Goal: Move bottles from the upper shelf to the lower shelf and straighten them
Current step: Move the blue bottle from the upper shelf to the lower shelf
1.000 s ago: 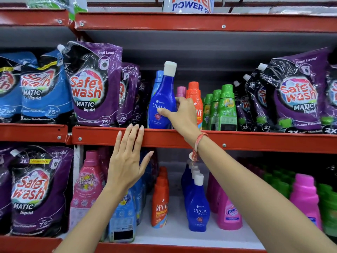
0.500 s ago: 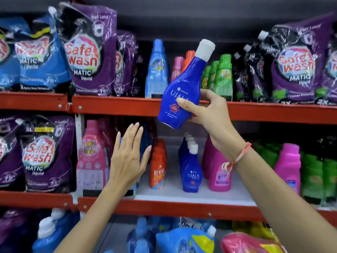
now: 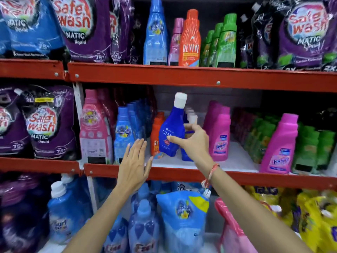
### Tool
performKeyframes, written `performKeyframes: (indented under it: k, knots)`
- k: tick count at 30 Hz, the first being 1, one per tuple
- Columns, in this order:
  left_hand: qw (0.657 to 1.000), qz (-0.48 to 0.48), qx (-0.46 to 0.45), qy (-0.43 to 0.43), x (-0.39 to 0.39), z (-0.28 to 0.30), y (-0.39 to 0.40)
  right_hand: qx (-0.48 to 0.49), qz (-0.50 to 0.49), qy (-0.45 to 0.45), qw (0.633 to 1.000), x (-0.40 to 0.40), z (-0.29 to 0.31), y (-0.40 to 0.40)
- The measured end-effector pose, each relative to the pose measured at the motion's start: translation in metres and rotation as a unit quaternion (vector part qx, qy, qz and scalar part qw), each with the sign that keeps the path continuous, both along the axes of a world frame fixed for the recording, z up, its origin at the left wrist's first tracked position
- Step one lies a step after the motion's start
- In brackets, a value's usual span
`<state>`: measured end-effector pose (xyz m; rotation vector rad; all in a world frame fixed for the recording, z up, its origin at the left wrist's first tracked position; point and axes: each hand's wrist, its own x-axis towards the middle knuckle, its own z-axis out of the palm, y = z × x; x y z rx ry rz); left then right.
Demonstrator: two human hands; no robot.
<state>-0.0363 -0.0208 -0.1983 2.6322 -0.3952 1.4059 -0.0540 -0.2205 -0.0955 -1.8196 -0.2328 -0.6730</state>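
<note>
Red upper shelf (image 3: 182, 75) carries pouches and upright bottles; white-floored lower shelf (image 3: 237, 161) holds rows of blue, orange, pink, green bottles.

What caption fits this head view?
Right hand lowers a blue bottle toward the lower shelf; left hand open.

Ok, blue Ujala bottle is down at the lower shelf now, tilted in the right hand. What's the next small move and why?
Probably set the blue Ujala bottle upright at the front of the white-capped blue row. The right hand holds it tilted, base off the white shelf floor, between the orange bottles and the pink Vanish bottle. The left hand is open and free to steady it.
</note>
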Motion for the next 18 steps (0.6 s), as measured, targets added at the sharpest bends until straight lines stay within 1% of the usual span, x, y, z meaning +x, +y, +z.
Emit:
performKeyframes:
  k: [6, 11, 18]
  knots:
    - [0.997, 0.02, 0.034, 0.061, 0.003, -0.034, 0.001, -0.063, -0.031, 0.048, 0.996, 0.03, -0.041, 0.013]
    - [0.992, 0.061, 0.065, 0.092, 0.008, -0.051, 0.007, -0.076, -0.031, 0.076, 0.994, 0.044, -0.054, 0.023]
    - [0.993, 0.058, 0.052, 0.084, 0.012, -0.058, 0.009, -0.076, -0.02, 0.075, 0.994, 0.054, -0.062, 0.032]
